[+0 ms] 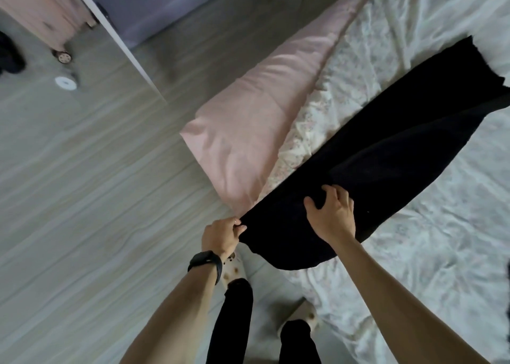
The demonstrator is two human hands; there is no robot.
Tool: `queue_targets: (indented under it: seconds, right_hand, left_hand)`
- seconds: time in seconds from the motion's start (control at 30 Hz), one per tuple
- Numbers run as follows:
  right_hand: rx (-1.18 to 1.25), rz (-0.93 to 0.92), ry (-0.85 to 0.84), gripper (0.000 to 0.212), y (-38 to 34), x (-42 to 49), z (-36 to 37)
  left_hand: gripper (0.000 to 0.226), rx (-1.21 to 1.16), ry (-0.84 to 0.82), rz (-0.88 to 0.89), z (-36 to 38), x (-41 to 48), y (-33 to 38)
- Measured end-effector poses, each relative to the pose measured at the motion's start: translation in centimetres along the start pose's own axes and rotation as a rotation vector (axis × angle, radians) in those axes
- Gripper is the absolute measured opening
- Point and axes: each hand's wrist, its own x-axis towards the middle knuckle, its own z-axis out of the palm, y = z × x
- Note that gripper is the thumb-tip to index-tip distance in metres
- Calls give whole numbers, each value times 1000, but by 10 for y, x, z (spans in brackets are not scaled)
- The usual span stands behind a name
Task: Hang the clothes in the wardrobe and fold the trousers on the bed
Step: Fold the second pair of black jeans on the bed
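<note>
Black trousers (386, 148) lie stretched across the white flowered bed (441, 239), running from the near bed edge up to the right. My left hand (220, 236) pinches the near left corner of the trousers at the bed's edge. My right hand (331, 214) lies on top of the trousers close by, its fingers spread and bent into the cloth. The far end of the trousers reaches the right side of the frame.
A pink sheet (248, 109) hangs over the bed's left side. A white wardrobe door (121, 43) stands open at the upper left, with a pink wheeled item (49, 13) and a dark garment (9, 54) on the wooden floor (82, 184). My legs and slippers are below.
</note>
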Motion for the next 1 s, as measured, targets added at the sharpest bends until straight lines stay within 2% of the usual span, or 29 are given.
queue_targets:
  seconds: [0.1, 0.23, 0.33, 0.47, 0.6, 0.77, 1.0]
  right_hand:
    - [-116, -35, -70, 72, 1, -1, 6]
    - [-227, -122, -165, 79, 10, -15, 19]
    - [-172, -136, -193, 74, 18, -19, 7]
    - [100, -55, -215, 68, 22, -19, -14]
    - [338, 82, -134, 67, 38, 0, -45]
    - [548, 211, 1, 64, 66, 63, -97]
    - [614, 456, 154, 80, 103, 178, -187]
  left_hand:
    - [20, 113, -25, 13, -5, 4, 14]
    - [25, 143, -26, 22, -8, -3, 34]
    - [24, 129, 7, 58, -24, -9, 65]
    - [26, 57, -52, 145, -51, -4, 117]
    - [36, 74, -85, 298, -69, 16, 191]
    - [44, 197, -86, 423, -70, 56, 278]
    - [33, 402, -111, 466, -55, 106, 350]
